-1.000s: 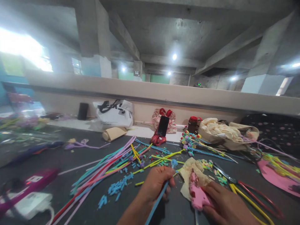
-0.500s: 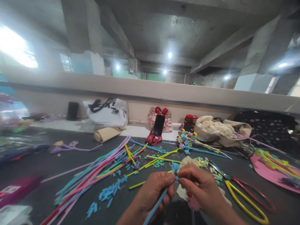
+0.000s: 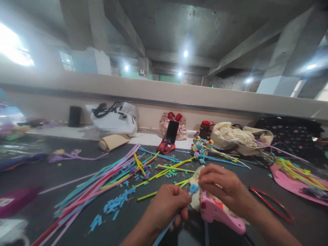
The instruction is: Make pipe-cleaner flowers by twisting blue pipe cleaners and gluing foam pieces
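My left hand [image 3: 174, 201] is closed around a blue pipe cleaner [image 3: 164, 232], whose length runs down toward the bottom edge. At its upper end, a small blue curled tuft [image 3: 194, 188] sits between my two hands. My right hand [image 3: 222, 188] pinches at the right side of this tuft with thumb and fingertips. Beneath my right hand lies a pink glue gun [image 3: 220, 215] on a pale, crumpled cloth-like piece [image 3: 196, 200]. Cut blue pipe cleaner bits [image 3: 115, 203] are scattered left of my left hand.
Long coloured pipe cleaners [image 3: 97, 186] lie in a bundle at left. Red-handled scissors [image 3: 275, 205] are partly hidden by my right forearm. Behind stand a phone [image 3: 171, 131], a white bag [image 3: 112, 118] and a cloth-filled basket [image 3: 235, 140]. A pink sheet [image 3: 284, 177] lies at right.
My right hand has shifted up and right from the left fingertips, and the blue tuft now shows as a curl between them. More of the pink glue gun is visible; the scissors' yellow handle is covered.
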`<action>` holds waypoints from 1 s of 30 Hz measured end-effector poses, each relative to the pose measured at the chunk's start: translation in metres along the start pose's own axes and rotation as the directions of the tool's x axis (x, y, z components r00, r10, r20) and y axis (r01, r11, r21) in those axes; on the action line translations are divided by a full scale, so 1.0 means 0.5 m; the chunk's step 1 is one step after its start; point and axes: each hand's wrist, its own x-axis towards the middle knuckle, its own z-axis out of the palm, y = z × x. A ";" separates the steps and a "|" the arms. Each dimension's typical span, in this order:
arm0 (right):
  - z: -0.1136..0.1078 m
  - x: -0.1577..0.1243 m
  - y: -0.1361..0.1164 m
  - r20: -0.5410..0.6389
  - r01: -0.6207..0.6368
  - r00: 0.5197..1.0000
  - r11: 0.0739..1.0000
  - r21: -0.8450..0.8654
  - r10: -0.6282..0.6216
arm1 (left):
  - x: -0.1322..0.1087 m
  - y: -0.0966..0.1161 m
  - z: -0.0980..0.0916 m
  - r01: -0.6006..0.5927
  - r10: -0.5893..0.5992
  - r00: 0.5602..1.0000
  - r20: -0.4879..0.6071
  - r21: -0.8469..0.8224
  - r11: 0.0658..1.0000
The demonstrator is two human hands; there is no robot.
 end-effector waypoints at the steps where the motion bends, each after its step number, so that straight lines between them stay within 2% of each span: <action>1: 0.001 -0.001 0.002 0.012 0.013 1.000 0.999 -0.031 -0.013 | 0.000 0.000 0.000 0.010 -0.010 1.000 0.007 0.025 1.000; 5: 0.020 -0.009 0.005 0.051 0.058 0.997 0.990 -0.131 -0.051 | 0.003 -0.005 0.001 0.020 -0.024 0.999 0.036 0.108 0.994; 10: 0.039 -0.017 0.004 0.078 0.087 0.994 0.976 -0.201 -0.073 | 0.006 -0.010 0.003 0.029 -0.032 0.999 0.020 0.140 0.990; 24: 0.049 -0.024 0.012 0.014 0.109 0.994 0.954 -0.278 -0.110 | 0.006 -0.008 0.005 0.031 -0.036 0.999 0.031 0.161 0.986; 30: 0.052 -0.024 0.014 0.060 0.153 0.988 0.933 -0.325 -0.141 | 0.007 -0.012 0.006 0.029 -0.033 0.999 0.019 0.156 0.987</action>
